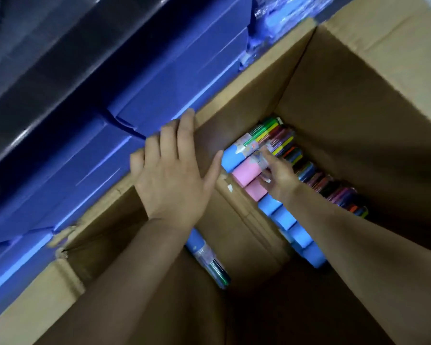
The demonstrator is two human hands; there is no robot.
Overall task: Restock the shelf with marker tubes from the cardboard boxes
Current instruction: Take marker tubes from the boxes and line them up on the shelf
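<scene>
Left hand (168,168) rests flat on the cardboard box (353,100) rim at frame centre — right hand (278,174) reaches inside, touching a row of marker tubes (279,210).

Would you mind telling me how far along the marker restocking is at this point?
Done: nothing visibly shelved; no shelf stock shows here. In hand: the right hand reaches into the cardboard box at a pink-capped tube, while the left hand rests on the box edge. Left: a row of marker tubes remains, plus one loose tube.
</scene>
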